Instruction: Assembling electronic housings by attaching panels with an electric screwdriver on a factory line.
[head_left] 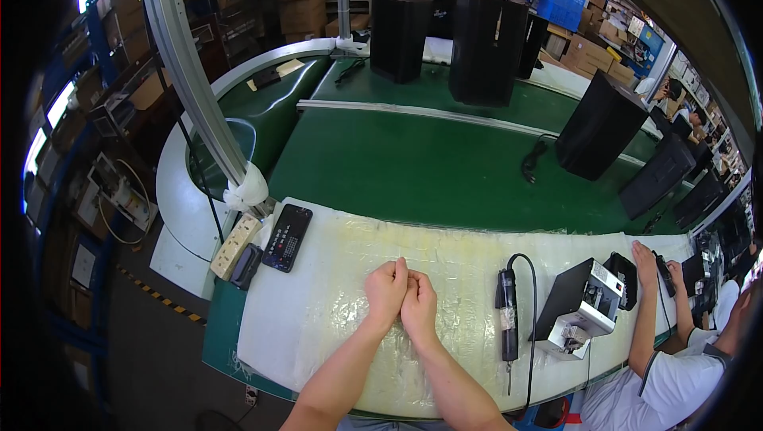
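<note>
Several tall black rectangular cases (600, 125) stand on the green conveyor belt (413, 168) beyond the table (318, 304) with its white padded cover. Nearer, a black electric screwdriver with a cord (506, 312) lies right of the hands (a black handset (287, 236) lies well to the left). The left hand (385, 289) and right hand (419, 305) rest touching on the cover, fingers curled closed; whether they grip anything, I cannot tell.

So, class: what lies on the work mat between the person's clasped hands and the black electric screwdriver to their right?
Nothing. In the head view, only bare white mat separates the right hand from the screwdriver; the left hand presses against the right.
</note>
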`<state>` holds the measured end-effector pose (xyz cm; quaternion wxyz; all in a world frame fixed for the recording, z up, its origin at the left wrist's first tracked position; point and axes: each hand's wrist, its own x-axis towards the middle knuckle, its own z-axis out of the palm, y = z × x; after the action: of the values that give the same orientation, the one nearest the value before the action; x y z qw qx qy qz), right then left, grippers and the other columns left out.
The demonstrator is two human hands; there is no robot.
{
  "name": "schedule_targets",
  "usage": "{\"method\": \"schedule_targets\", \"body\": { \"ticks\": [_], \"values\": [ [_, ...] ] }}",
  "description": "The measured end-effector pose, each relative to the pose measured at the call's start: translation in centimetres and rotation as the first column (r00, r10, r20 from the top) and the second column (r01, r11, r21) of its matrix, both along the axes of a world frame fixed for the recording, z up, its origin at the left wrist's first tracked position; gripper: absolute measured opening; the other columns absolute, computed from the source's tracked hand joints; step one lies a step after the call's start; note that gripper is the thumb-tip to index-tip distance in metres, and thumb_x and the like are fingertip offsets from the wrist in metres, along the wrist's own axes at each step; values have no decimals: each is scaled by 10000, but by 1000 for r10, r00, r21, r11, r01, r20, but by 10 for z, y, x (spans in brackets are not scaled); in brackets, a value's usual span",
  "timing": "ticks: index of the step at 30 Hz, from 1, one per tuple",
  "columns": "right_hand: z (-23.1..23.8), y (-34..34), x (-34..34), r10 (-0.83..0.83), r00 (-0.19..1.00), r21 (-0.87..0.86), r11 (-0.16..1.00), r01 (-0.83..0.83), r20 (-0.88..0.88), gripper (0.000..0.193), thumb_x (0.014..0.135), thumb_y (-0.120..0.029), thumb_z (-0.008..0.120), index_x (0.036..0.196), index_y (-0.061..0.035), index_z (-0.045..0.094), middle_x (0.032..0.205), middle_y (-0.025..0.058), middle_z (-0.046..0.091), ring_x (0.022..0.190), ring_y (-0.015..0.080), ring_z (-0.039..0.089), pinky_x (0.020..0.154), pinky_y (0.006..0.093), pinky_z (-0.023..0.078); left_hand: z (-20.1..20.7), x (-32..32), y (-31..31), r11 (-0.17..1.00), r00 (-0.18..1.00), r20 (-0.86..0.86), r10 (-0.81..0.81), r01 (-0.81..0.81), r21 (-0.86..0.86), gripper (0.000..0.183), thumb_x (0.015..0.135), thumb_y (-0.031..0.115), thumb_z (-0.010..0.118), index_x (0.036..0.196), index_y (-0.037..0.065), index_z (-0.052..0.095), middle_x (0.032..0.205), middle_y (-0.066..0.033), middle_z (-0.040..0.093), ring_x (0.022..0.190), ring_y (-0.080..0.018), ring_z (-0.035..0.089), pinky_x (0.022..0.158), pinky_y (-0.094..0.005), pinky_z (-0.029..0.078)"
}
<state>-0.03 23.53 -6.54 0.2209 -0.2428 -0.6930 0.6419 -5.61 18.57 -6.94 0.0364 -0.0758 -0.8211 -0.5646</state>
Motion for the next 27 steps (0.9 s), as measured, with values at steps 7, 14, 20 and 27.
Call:
{"method": "schedule_targets", "body": {
  "ticks": [7,14,20,27],
  "values": [
    [0,0,0,3,1000,-24,1000,-3,12,224,975,-107,451,1046,40,606,944,133,674,869,175,622,796,295,487,0,0,0,1000,1000,-5,1,-1,7,397,934,263,559,671,-31,601,574,-201,550,471,-261,501,493,-391,393],
    [-4,0,0,5,1000,-9,1000,-5,19,238,977,-145,455,1064,6,618,968,188,686,886,274,663,796,352,504,3,0,-1,1000,1000,13,-3,3,-6,386,935,259,557,688,-32,614,582,-197,561,482,-260,519,499,-387,401],
    [0,1,1,-23,1000,-8,1000,23,3,232,975,-149,465,1069,-2,619,960,195,687,881,282,669,784,356,509,4,2,1,999,1000,18,-23,23,28,383,941,258,551,696,-31,606,573,-179,551,488,-228,486,510,-374,399],
    [-1,-2,-1,-37,999,11,999,37,2,220,971,-174,470,1079,-55,619,954,192,684,874,359,667,757,399,516,-1,-3,-5,999,998,60,-36,37,-10,379,943,258,541,699,-23,609,609,-195,572,513,-288,521,523,-392,402]
  ]
}}
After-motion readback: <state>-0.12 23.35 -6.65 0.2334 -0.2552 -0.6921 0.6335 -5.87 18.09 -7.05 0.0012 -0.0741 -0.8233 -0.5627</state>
